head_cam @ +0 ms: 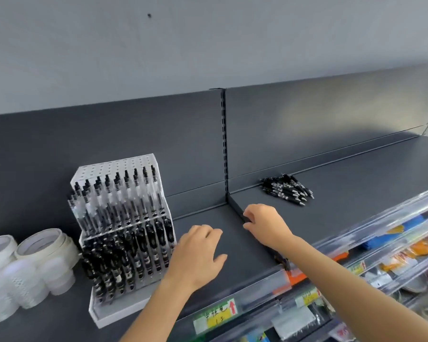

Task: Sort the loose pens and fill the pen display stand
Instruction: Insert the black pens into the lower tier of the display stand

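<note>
A white tiered pen display stand (124, 166) stands on the dark shelf at the left. Its rows hold several black pens, clear-barrelled ones behind and black-barrelled ones in front. A pile of loose black pens (287, 190) lies on the shelf to the far right, beyond the shelf divider (235, 206). My left hand (198, 255) hovers palm down just right of the stand, fingers relaxed and holding nothing. My right hand (265, 225) is at the divider, with fingers and thumb curled over its top edge. The pile lies well beyond it.
Rolls of white tape (45, 245) and white containers (15, 287) stand left of the stand. The shelf's front edge carries a clear rail with a yellow price label (215, 315). Lower shelves with packaged goods (393, 262) show at the bottom right. A slotted upright (223, 139) splits the back panel.
</note>
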Demonstrator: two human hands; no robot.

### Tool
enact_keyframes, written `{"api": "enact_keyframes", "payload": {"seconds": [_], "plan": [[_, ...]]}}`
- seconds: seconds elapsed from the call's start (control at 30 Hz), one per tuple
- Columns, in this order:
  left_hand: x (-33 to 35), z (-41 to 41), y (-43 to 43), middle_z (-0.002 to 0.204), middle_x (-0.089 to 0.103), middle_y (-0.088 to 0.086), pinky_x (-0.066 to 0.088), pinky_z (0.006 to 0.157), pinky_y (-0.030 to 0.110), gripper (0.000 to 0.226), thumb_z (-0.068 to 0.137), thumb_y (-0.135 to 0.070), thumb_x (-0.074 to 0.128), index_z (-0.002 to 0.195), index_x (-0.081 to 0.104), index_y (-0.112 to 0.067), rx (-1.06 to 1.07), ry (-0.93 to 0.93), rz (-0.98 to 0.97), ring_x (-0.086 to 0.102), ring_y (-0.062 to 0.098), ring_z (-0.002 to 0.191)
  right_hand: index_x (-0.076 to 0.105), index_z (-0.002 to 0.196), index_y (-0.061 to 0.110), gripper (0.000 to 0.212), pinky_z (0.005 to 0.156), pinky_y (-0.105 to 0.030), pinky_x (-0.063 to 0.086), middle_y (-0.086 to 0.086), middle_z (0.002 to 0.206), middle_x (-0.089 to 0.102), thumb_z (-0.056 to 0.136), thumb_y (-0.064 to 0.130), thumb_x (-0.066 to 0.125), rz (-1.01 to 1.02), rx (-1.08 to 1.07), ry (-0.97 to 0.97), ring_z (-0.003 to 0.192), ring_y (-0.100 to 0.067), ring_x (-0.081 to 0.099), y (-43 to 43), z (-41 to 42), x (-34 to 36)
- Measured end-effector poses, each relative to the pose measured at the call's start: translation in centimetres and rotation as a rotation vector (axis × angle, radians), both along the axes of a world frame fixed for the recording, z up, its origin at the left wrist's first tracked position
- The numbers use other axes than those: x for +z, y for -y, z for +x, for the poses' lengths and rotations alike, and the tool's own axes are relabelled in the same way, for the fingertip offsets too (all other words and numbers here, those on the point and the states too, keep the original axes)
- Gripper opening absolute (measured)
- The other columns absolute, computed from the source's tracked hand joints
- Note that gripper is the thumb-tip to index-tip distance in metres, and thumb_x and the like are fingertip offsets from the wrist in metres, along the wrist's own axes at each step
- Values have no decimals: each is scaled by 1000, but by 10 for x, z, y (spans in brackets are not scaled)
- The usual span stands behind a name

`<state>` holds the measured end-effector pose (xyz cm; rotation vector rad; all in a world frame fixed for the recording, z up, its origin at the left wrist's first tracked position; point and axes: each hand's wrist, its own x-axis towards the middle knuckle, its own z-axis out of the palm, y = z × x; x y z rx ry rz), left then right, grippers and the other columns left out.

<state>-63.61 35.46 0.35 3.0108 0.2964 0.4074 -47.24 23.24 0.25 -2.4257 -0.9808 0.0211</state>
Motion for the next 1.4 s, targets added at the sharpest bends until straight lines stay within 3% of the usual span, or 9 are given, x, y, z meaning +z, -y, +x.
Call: {"api": "enact_keyframes", "payload": {"seconds": [0.17,0.3,0.43,0.57,0.67,0.8,0.97,1.2,1.4], "plan": [[-4,86,30,131,47,-11,35,101,25,51,94,-46,46,139,40,-24,3,-19,-17,37,12,126,60,113,10,26,81,-27,42,-4,107,61,89,19,61,3,-10,9,100,-21,55,38,86,-6],[-6,153,52,133,46,-9,37,101,26,50,95,-44,46,140,40,-24,35,-43,-43,37,12,127,61,104,10,17,71,-25,36,1,92,55,89,17,60,10,-18,-4,86,-18,49,65,154,-6],[-5,216,71,130,48,-7,40,97,28,45,97,-41,43,137,42,-22,125,-82,-63,41,14,123,62,96,3,16,74,-34,47,-6,90,63,86,14,60,-8,-61,-66,88,-27,58,89,220,-7],[-6,274,87,120,55,-2,46,88,32,35,101,-35,34,128,47,-17,246,-102,-86,51,19,111,63,101,10,16,72,-25,45,-3,96,65,88,18,61,17,-76,-152,86,-18,56,104,279,-6],[-12,307,92,107,59,4,46,74,33,33,102,-33,30,123,45,-12,359,-106,-193,57,23,93,61,106,3,26,70,-30,46,-11,101,66,90,23,61,11,-82,-224,83,-23,56,102,306,-9],[-19,339,94,81,51,3,38,53,31,28,102,-34,31,107,41,-8,531,-133,-360,49,21,65,52,76,2,30,61,-30,36,-11,71,51,88,29,60,15,-105,-372,71,-25,45,90,322,-20],[-25,370,86,103,62,11,43,59,31,38,98,-38,41,118,37,-7,670,-156,-510,63,28,87,22,58,16,52,47,-27,19,0,54,27,87,32,63,41,-136,-468,51,-17,24,71,328,-26],[-20,404,78,129,47,13,46,69,33,72,79,-39,67,133,33,-7,848,-234,-695,58,30,106,26,54,15,40,43,-20,24,1,53,35,76,14,60,-128,-144,-435,46,-17,28,50,334,-30],[-27,405,76,142,28,13,44,69,32,91,79,-20,68,148,10,-8,907,-383,-557,43,32,119,26,55,15,39,42,-20,23,1,52,33,76,9,58,-198,-115,-395,45,-16,28,48,337,-29]]}}
